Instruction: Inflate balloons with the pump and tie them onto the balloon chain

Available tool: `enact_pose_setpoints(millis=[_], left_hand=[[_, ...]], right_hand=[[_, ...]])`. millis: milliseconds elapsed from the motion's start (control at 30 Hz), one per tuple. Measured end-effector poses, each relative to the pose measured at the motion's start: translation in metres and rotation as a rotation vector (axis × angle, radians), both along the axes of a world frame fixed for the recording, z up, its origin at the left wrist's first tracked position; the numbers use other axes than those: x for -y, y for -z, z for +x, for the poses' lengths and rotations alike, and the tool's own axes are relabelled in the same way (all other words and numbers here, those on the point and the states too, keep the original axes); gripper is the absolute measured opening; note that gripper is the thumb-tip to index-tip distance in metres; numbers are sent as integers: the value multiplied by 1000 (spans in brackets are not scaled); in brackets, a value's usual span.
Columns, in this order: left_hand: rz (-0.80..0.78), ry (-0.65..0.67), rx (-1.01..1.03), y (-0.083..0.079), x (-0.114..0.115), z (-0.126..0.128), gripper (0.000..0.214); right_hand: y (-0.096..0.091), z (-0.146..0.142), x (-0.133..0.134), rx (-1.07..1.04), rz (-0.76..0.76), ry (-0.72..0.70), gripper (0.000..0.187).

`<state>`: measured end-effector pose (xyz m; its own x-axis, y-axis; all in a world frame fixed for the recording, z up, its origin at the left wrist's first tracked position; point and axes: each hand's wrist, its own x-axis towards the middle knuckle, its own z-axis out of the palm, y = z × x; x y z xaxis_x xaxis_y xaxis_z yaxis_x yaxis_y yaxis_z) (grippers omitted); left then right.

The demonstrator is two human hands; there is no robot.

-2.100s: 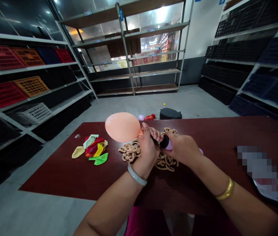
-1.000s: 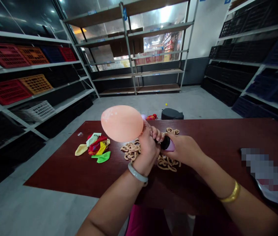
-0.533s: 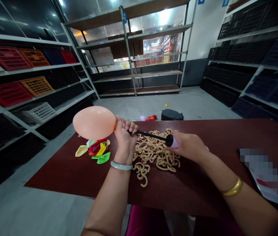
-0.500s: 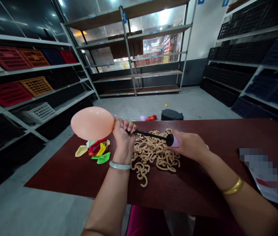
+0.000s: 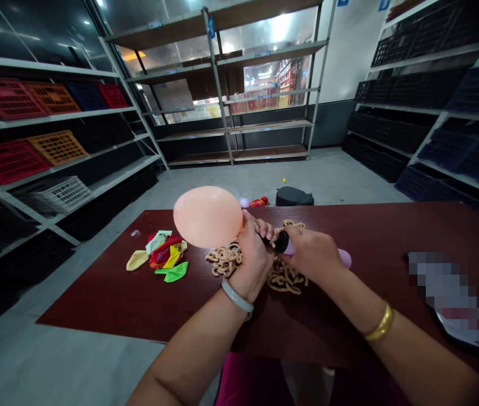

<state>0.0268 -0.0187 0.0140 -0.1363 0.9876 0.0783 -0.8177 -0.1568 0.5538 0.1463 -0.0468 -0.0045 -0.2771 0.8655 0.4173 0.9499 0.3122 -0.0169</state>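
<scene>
My left hand [image 5: 256, 245] is closed around the neck of a peach balloon [image 5: 207, 217], which is inflated, and around the black end of a hand balloon pump. The pump's lilac barrel [image 5: 345, 258] sits in my right hand [image 5: 313, 254], its fingers wrapped round it. The black collar [image 5: 281, 241] of the pump is close to my left fingers, and little of the rod shows. Under both hands lies a heap of tan curled pieces [image 5: 288, 279], partly covered by them. To the left are limp balloons in several colours, among them a green balloon [image 5: 174, 272] and a pale yellow balloon [image 5: 137, 260].
The dark red table [image 5: 108, 304] carries a flat blurred item [image 5: 455, 304] at the right. Beyond its far edge are a dark stool-like object [image 5: 294, 196] and small coloured items on the floor. Shelves with crates [image 5: 6, 158] line the sides; a rack [image 5: 226, 129] stands behind.
My left hand has moved right with the balloon, toward my right hand. The pump's black rod, long between the hands before, has slid into the barrel. More lilac barrel shows behind my right hand.
</scene>
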Motion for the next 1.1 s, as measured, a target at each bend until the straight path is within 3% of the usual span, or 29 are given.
enact_pose_setpoints(millis=[300,500,633,833,1000,1100], left_hand=[[25,56,-28,3,-10,-11,50],[45,-103,-23,-7,-38,-57,48],[19,-181,-28,-6,-50,-76,48],[-39,-175,-67,5,-41,-47,48],[-56,-43,-79,7,-16,-4,48],[-18,14,-66,7,-6,9,49]], right_hand=[[-2,-1,0,6,-18,9,43],[3,32,-19,53,15,23,53],[6,48,-25,65,18,25,57],[7,37,-16,60,11,46,57],[5,14,-7,40,11,27,56],[2,6,-4,17,16,19,53]])
